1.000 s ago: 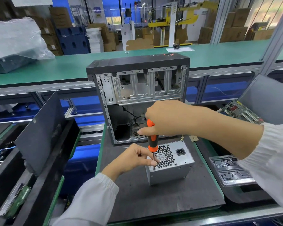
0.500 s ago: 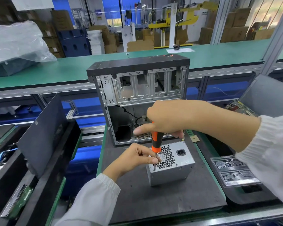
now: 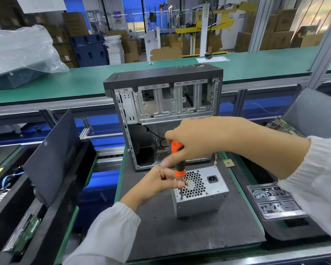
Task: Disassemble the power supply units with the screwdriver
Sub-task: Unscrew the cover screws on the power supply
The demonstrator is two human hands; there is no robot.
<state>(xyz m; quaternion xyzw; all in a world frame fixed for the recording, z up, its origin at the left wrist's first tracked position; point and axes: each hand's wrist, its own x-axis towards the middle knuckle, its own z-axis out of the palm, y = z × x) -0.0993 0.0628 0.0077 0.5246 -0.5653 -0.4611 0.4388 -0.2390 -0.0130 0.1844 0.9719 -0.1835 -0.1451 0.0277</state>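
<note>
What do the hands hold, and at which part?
Right hand grips the screwdriver by its handle; left hand pinches its shaft.

Computer case just behind unit.

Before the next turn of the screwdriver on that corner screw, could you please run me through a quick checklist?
1. Tip seated: the screwdriver stands near upright, tip down at the near left corner of the power supply unit; engagement in the screw head: cannot tell.
2. Handle grip: right hand wraps the orange handle: ok.
3. Shaft guided: left hand pinches the shaft just above the grille: ok.
4. Unit stable: it sits flat on the dark mat, held by no clamp: cannot tell.
5. Room to work: the open computer case stands behind, apart from the unit: ok.
</note>
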